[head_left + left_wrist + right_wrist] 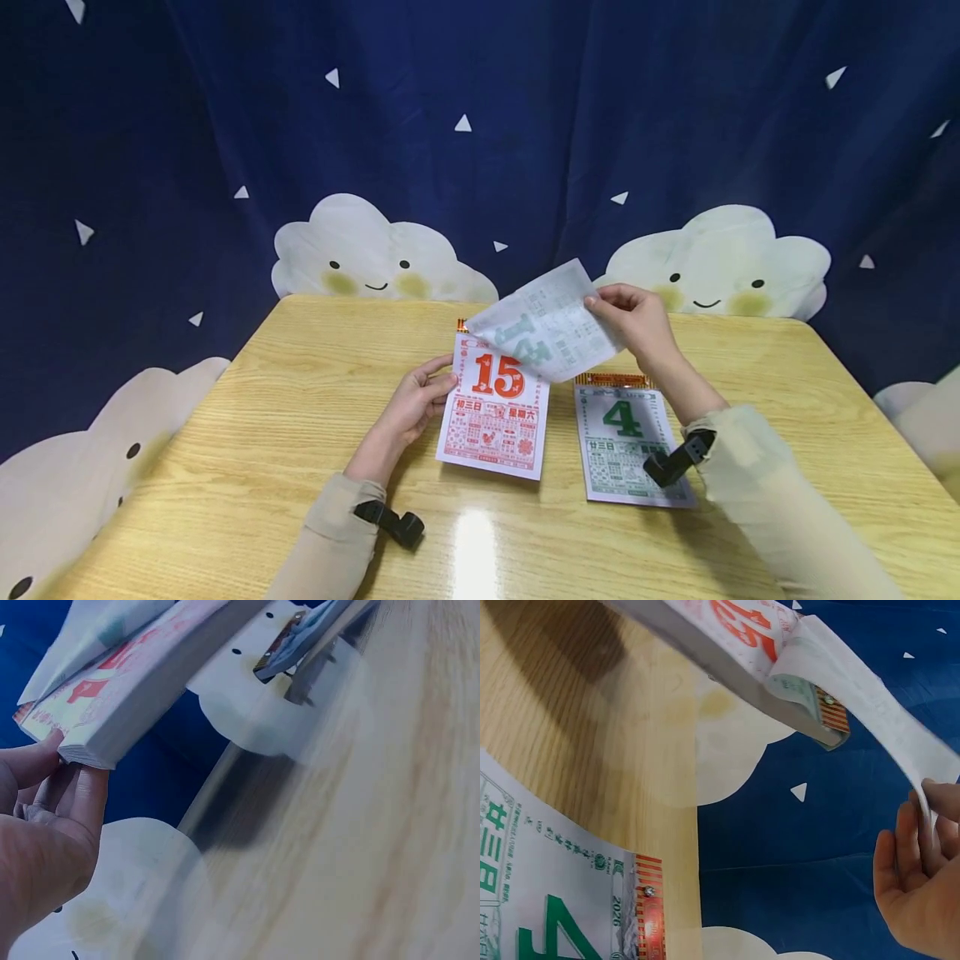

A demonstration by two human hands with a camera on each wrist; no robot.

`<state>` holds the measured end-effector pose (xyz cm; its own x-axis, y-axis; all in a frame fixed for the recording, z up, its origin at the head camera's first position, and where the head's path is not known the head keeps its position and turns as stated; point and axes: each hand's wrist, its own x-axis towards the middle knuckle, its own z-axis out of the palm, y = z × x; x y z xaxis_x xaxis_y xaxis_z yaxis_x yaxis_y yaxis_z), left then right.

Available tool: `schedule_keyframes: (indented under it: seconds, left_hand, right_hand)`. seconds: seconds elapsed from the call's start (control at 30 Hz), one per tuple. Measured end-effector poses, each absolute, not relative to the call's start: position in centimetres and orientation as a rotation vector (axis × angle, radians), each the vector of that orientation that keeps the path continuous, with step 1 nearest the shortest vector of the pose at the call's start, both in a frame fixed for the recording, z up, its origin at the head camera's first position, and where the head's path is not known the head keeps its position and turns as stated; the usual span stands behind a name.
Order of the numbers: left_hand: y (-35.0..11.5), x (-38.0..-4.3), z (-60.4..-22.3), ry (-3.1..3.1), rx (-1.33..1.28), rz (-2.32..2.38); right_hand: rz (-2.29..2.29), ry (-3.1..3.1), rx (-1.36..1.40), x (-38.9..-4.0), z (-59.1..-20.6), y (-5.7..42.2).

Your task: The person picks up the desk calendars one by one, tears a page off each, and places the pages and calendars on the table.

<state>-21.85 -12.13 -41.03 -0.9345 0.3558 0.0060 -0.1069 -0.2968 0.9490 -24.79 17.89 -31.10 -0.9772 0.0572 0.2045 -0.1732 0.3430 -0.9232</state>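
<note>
A thick tear-off calendar [491, 425] with a red 15 on its top page is held tilted above the table. My left hand [420, 398] grips its left edge, thumb on the front and fingers behind, as the left wrist view shows. My right hand [637, 325] pinches the corner of a thin page [551, 321], which is lifted and folded back over the calendar's top. Green print shows through that page. In the right wrist view the page [870, 697] curls up from beside the striped binding strip [832, 712]. Its far end looks still joined at the upper left.
A second calendar [621, 442] with a green 4 lies on the wooden table [300, 400], under my right forearm. Its striped header [651, 907] shows in the right wrist view. A dark blue curtain [525, 100] with white clouds hangs behind the table.
</note>
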Motion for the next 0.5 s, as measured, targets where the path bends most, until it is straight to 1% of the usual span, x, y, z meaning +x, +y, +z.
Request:
schedule_keyframes:
  seconds: [0.23, 0.5]
  left_hand:
    - [-12.2, -21.76, -40.98, 1.662, 0.295, 2.305]
    - [-12.84, -21.94, -41.16, 1.592, 0.273, 2.364]
  right_hand:
    - [1.745, -2.413, 0.082, -24.89, -30.5, 17.71]
    - [1.935, -2.287, -0.072, -25.16, -30.37, 18.6]
